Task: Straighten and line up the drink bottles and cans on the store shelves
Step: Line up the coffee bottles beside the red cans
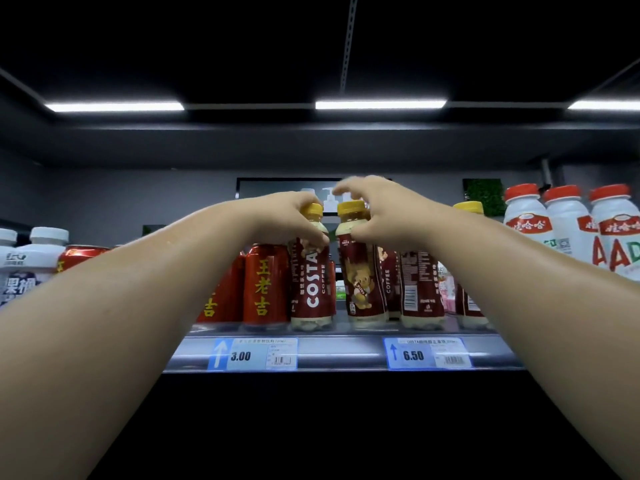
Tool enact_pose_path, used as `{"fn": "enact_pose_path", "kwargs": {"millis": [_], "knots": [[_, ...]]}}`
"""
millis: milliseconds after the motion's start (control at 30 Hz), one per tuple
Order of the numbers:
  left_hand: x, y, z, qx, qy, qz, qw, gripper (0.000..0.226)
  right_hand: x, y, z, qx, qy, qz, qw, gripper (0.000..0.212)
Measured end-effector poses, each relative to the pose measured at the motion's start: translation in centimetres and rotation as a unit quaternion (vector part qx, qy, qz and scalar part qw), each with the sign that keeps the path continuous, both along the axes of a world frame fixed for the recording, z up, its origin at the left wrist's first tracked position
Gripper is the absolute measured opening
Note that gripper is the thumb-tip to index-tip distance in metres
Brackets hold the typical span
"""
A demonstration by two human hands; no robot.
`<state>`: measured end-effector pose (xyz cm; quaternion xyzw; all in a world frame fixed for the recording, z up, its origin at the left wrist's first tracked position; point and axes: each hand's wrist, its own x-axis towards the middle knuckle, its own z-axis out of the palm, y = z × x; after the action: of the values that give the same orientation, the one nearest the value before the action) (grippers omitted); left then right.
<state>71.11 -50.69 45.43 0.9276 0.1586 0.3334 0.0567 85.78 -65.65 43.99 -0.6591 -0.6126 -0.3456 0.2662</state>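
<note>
**Both hands are working on the Costa row on the shelf.**

Along the shelf edge (339,353), two price tags (252,354) are facing out. The left hand (294,216) is gripping the left Costa bottle (311,282) at its neck. The right hand (381,216) is thumbing the next Costa bottle (360,282), its fingers (346,187) arching blurred above the cap, so I cannot tell whether it is holding. Several labels are facing sideways, so most of the aligning is probably left. I am counting at least five Costa bottles, three red cans (265,282), three red-capped white bottles (561,223) and two white-capped bottles (45,251).

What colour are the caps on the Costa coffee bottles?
Yellow caps; the head view shows them best.
</note>
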Motion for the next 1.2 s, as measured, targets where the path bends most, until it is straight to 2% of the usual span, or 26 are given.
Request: {"fn": "enact_pose_path", "kwargs": {"millis": [67, 133, 267, 333, 400, 500, 567, 633, 700, 833, 1000, 1100, 1200], "knots": [[0.0, 0.2, -0.2, 0.001, -0.004, -0.004, 1.0, 0.061, -0.5, 0.5, 0.1, -0.002, -0.041, -0.045, 0.998, 0.053], [0.1, 0.3, -0.7, 0.02, -0.014, 0.001, 1.0, 0.071, -0.7, 1.1, -0.1, 0.026, -0.046, -0.081, 0.995, 0.05], [-0.2, 0.8, -1.6, 0.041, -0.019, 0.008, 0.999, 0.087, -0.6, 2.2, -0.8, 0.045, 0.013, -0.075, 0.996, 0.066], [-0.4, 1.0, -1.8, 0.033, -0.023, 0.0, 0.999, 0.086, -0.5, 2.4, -1.1, 0.042, 0.04, -0.073, 0.996, 0.077], [-0.4, 1.0, -1.8, 0.025, -0.024, -0.005, 0.999, 0.086, -0.5, 2.4, -0.9, 0.049, 0.104, -0.034, 0.993, 0.083], [-0.3, 1.0, -1.6, 0.027, -0.019, 0.005, 0.999, 0.086, -0.9, 2.3, -0.6, 0.046, 0.2, 0.028, 0.978, 0.07], [-0.2, 1.0, -1.7, 0.031, -0.021, 0.014, 0.999, 0.087, -1.1, 2.5, -0.7, 0.013, 0.212, 0.026, 0.977, 0.063], [-0.2, 1.1, -1.7, 0.028, -0.024, 0.017, 0.999, 0.089, -1.1, 2.8, -0.9, -0.011, 0.204, 0.005, 0.979, 0.07], [-0.1, 1.2, -1.7, 0.023, -0.025, 0.013, 0.999, 0.09, -1.0, 2.8, -1.0, 0.009, 0.219, -0.005, 0.976, 0.076], [0.1, 1.6, -1.6, 0.024, -0.018, 0.014, 0.999, 0.089, -0.8, 2.7, -1.3, 0.043, 0.319, 0.071, 0.944, 0.075], [-0.1, 1.8, -1.8, -0.015, -0.021, -0.039, 0.999, 0.086, 0.0, 3.3, -2.9, 0.058, 0.396, 0.12, 0.908, 0.088], [-0.2, 1.9, -1.7, -0.03, -0.026, -0.06, 0.997, 0.074, 0.1, 3.1, -2.9, 0.067, 0.434, 0.147, 0.886, 0.076], [-0.3, 1.9, -1.4, -0.027, -0.027, -0.061, 0.997, 0.063, -0.2, 2.8, -2.5, 0.043, 0.42, 0.152, 0.894, 0.063]]}}
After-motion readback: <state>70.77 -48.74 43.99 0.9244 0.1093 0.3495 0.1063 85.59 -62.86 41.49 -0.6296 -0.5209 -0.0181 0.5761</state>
